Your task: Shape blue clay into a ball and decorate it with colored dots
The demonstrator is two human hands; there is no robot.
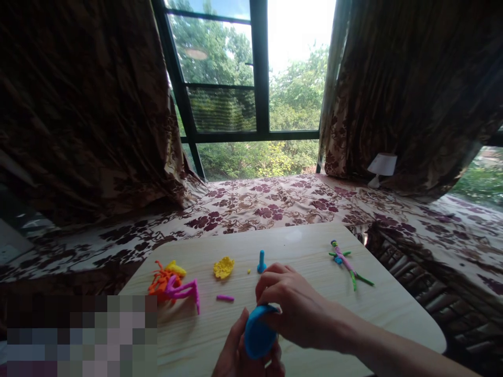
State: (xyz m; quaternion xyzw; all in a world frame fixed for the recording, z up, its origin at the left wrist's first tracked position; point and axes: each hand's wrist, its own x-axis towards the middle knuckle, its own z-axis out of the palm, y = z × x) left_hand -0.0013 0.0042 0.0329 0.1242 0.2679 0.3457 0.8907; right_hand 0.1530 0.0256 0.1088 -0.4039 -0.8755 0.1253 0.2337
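Observation:
Between my two hands is a blue clay bowl [258, 335], a thin-walled cup shape with its hollow turned towards me. My left hand [239, 348] holds it from below and the left, thumb along its side. My right hand [288, 301] pinches its upper right rim. Just beyond my right fingers a blue clay stem [262, 261] with a wider base stands upright on the table. Left of it are a tiny yellow clay ball [249, 271], a ruffled yellow clay piece [223, 267] and a short magenta clay roll [225, 298].
The pale wooden table [314, 319] carries an orange, yellow and magenta clay figure [167, 283] at the left. A thin green and pink clay figure [343, 259] lies at the right. Behind are a floral-covered sill [271, 201], a small white lamp [382, 165], dark curtains and a window.

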